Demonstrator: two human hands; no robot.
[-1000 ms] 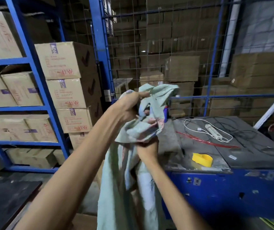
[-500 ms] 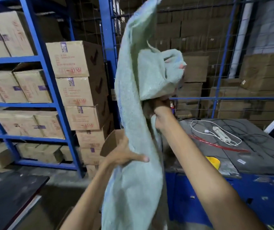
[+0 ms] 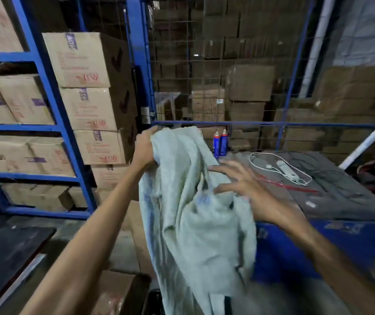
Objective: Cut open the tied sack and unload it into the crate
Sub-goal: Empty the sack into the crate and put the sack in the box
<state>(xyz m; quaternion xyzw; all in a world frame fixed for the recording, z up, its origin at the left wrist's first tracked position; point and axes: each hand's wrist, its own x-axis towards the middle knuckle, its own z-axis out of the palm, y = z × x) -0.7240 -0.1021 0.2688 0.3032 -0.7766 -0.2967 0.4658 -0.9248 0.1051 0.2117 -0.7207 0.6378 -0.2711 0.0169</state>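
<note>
Warehouse bay: blue steel racking (image 3: 52,103) stacked with brown cardboard cartons (image 3: 84,60) on the left, wire-mesh partition behind, grey tabletop (image 3: 345,201) on a blue base at right. On the tabletop: a white power strip with coiled cord (image 3: 287,171), a red strap (image 3: 286,185), two blue spray cans (image 3: 220,144) at the back edge.

Pale green woven plastic sack (image 3: 195,214) hangs limp in front of the person, between the racking and the tabletop's near corner. It looks slack and flat, no bulge visible; judged empty or nearly so. Left hand (image 3: 144,148) is closed around the sack's upper edge, bunching the cloth. Right hand (image 3: 238,185) has fingers spread wide, palm pressing against the sack's mid folds, not clamped on it.

Crate: only a dark rim-like shape (image 3: 152,301) shows at the bottom edge beneath the sack; cannot confirm it is the crate.

Handling judgement: light, soft, no stiffness, slick weave likely to slide through a loose pinch. Best hold is a gathered fistful at a hem or corner, both hands, to shake or fold.
</note>
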